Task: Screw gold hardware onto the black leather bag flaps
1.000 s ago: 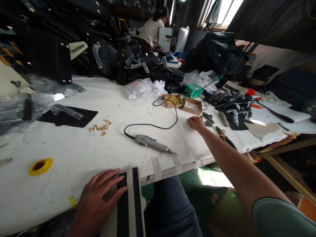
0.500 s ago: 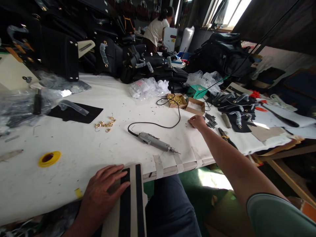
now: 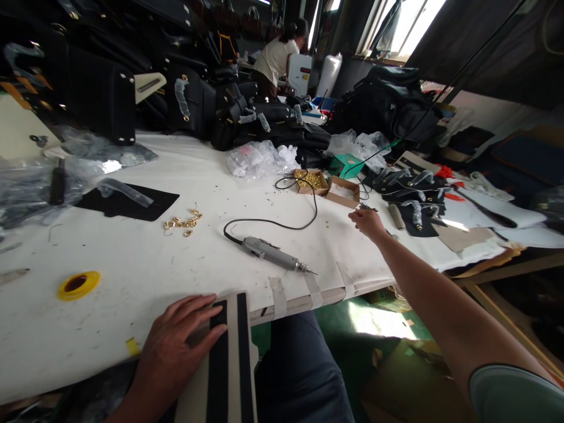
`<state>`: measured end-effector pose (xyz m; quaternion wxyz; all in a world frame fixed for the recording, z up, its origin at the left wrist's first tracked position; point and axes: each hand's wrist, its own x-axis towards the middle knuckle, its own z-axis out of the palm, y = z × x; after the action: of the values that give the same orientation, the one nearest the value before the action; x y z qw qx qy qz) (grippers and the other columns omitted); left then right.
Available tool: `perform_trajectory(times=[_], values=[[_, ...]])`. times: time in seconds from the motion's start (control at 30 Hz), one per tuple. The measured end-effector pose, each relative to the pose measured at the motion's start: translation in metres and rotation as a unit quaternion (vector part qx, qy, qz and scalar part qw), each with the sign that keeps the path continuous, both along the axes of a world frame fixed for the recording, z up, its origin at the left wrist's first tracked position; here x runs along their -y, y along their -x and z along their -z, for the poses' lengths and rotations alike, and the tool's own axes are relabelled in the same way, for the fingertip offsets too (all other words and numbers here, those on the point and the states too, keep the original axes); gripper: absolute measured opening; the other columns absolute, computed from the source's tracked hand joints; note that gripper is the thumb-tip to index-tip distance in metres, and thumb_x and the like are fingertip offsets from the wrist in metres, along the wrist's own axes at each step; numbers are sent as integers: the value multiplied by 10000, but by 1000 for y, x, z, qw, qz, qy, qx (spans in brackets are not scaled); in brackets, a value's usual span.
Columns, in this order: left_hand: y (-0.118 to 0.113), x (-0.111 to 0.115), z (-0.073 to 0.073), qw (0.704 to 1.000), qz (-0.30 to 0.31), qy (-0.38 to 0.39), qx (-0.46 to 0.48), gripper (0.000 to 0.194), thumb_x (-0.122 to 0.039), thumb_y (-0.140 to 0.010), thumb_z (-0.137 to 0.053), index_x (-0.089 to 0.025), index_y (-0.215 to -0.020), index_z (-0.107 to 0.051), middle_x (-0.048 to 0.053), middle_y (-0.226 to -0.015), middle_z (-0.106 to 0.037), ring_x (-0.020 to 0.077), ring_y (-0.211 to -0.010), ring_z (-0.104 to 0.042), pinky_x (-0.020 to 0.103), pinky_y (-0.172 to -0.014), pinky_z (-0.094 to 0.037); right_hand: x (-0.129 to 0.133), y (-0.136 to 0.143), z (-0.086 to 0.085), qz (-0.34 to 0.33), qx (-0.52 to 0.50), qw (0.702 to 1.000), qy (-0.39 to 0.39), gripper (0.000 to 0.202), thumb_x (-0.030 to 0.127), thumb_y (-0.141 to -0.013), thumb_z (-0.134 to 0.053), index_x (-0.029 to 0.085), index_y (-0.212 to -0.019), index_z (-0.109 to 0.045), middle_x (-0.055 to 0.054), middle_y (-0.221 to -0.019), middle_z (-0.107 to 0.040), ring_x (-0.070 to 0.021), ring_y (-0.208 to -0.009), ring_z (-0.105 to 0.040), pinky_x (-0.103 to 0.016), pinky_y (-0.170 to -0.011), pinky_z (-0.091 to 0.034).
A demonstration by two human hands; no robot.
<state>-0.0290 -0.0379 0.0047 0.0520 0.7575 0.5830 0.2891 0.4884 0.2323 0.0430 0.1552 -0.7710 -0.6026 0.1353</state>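
Observation:
My left hand [image 3: 178,343] lies with its fingers stretched out on a beige panel with black stripes [image 3: 244,352], which rests at the table's near edge. Out to the right, my right hand [image 3: 369,223] has its fingers drawn together over a pile of small dark strips [image 3: 368,207], partly covering it. What is between those fingertips, if anything, is hidden. Two tiny gold pieces [image 3: 327,224] lie just left of that hand. A grey electric screwdriver [image 3: 271,252] lies between my hands, bit pointing right.
Behind my right hand stand a box of gold fasteners [image 3: 311,181] and a box of whitish pieces [image 3: 343,191]. Gold clasps [image 3: 183,223], yellow tape [image 3: 79,285] and a black panel [image 3: 132,202] lie left. Black bags [image 3: 106,94] fill the back, where a person [image 3: 273,61] bends forward.
My right hand has moved right, from beside the tiny gold pieces to the dark strips. The left hand stays on the striped panel. The view has shifted slightly.

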Motion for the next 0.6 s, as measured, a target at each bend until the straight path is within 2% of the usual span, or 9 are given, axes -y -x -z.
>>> perform_trajectory(times=[0.13, 0.23, 0.33, 0.4, 0.6], values=[[0, -1, -1, 1000, -1, 1, -2, 265, -546, -921, -686, -364, -1073, -805, 29, -1233, -788, 306, -1187, -688, 486, -1011, -551, 12, 9, 8, -29, 20, 999, 11, 282, 387, -895, -617, 171, -864, -796, -65, -686, -723, -183, -642, -623, -282, -612, -412], [0, 0, -2, 1000, -5, 4, -2, 311, -591, -922, -676, -351, -1062, -814, 30, -1234, -788, 307, -1189, -691, 474, -1008, -557, 23, 23, 18, -51, 39, 998, 4, 203, 375, -841, -690, 210, -869, -805, -63, -819, -772, -205, -767, -655, -281, -651, -405], [-1, 0, -3, 1000, -3, 6, -3, 362, -632, -918, -669, -332, -1053, -821, 31, -1230, -790, 302, -1183, -691, 459, -1016, -555, 32, 29, 26, -40, 47, 998, -17, 247, 384, -877, -664, 242, -1025, -802, -57, -1012, -796, -222, -895, -675, -283, -708, -428], [-1, 0, -4, 1000, -2, 6, -2, 382, -646, -924, -655, -327, -1052, -822, 34, -1227, -791, 300, -1179, -689, 458, -1015, -553, 34, 29, 29, -31, 47, 998, -29, 267, 383, -911, -632, 244, -1074, -791, -57, -1064, -791, -225, -943, -677, -286, -747, -443], [-1, 0, -2, 1000, 1, 1, -1, 360, -622, -931, -662, -326, -1075, -808, 25, -1247, -780, 300, -1198, -672, 461, -1005, -543, 33, 22, 30, -66, 42, 996, -32, 277, 410, -936, -606, 229, -975, -812, -84, -1165, -769, -225, -990, -677, -276, -783, -453]])
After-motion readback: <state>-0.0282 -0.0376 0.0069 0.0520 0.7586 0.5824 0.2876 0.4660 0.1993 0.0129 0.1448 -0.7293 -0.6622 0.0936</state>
